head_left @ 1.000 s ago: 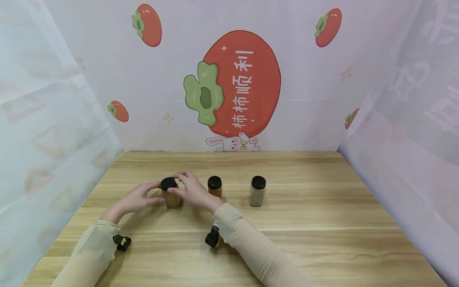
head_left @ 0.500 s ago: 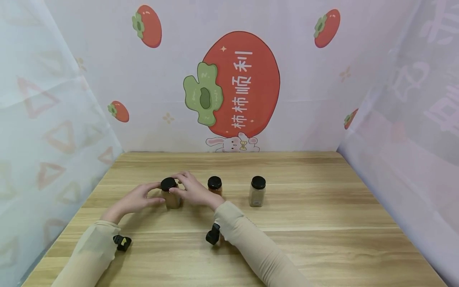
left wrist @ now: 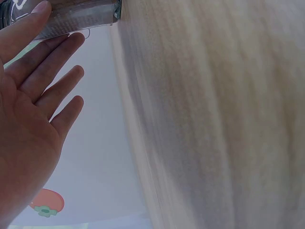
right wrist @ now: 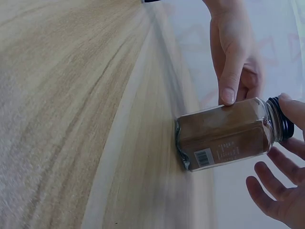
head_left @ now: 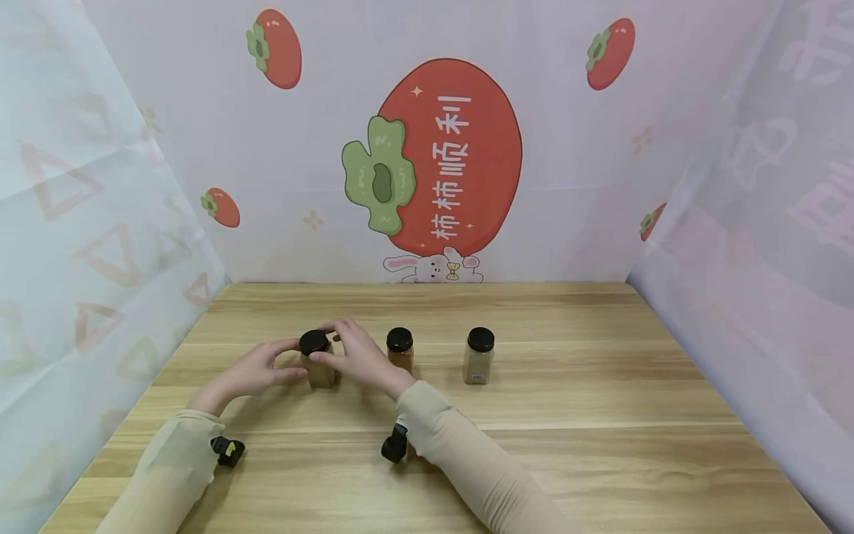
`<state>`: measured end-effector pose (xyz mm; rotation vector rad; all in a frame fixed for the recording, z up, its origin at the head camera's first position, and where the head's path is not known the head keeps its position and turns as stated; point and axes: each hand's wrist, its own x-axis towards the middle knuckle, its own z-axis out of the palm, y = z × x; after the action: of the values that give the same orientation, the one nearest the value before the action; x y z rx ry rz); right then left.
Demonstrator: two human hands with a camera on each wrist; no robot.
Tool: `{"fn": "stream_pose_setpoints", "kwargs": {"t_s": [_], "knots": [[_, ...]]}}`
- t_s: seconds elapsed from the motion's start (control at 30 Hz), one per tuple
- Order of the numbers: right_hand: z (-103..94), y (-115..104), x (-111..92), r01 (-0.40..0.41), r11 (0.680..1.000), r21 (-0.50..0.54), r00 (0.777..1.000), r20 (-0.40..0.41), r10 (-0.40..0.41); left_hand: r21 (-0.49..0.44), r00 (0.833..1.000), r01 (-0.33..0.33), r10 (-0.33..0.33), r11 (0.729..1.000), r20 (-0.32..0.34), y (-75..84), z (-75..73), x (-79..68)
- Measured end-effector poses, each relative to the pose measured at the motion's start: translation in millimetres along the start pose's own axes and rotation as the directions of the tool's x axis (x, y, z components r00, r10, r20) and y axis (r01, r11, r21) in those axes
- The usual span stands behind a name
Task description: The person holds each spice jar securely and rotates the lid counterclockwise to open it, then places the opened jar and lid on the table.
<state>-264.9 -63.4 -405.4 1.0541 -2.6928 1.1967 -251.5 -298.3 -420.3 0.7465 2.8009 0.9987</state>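
Observation:
A clear spice jar point(head_left: 322, 373) of brown powder with a black lid point(head_left: 315, 342) stands upright on the left part of the table. My left hand point(head_left: 253, 371) holds its body from the left, thumb in front and fingers behind. From the right, my right hand point(head_left: 363, 360) pinches the lid between thumb and fingers. In the right wrist view the lid sits on the neck of the jar point(right wrist: 224, 136), and a small barcode label shows low on the glass. The left wrist view shows only part of the jar point(left wrist: 78, 16), beside the left thumb and fingers.
Just right of my right hand stands a second black-lidded jar point(head_left: 400, 350) with orange-brown contents. Farther right is a third jar point(head_left: 478, 362) of pale beige powder. The wood-grain table point(head_left: 600, 415) is bounded by printed cloth walls point(head_left: 567, 222) at the back and sides.
My right hand shifts very slightly at the lid, its thumb moving a little along the lid's front. The left hand and the jars stay in place.

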Motion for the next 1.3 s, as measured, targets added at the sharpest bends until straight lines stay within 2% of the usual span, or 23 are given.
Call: {"fn": "stream_pose_setpoints", "kwargs": {"t_s": [0.37, 0.73, 1.3], "knots": [[1.4, -4.6, -3.2, -0.021, 0.999, -0.029, 0.997, -0.079, 0.018, 0.001, 1.000, 0.005, -0.005, 1.000, 0.003, 2.0, -0.5, -1.1], [5.0, -4.9, -0.7, 0.004, 0.998, -0.056, 0.991, -0.135, -0.012, 0.015, 1.000, -0.002, 0.002, 1.000, -0.005, 0.3, -0.2, 0.0], [3.1, -6.4, 0.5, 0.014, 0.997, -0.077, 0.996, -0.091, -0.021, 0.013, 1.000, -0.021, 0.021, 1.000, -0.008, 2.1, -0.9, 0.6]]}}
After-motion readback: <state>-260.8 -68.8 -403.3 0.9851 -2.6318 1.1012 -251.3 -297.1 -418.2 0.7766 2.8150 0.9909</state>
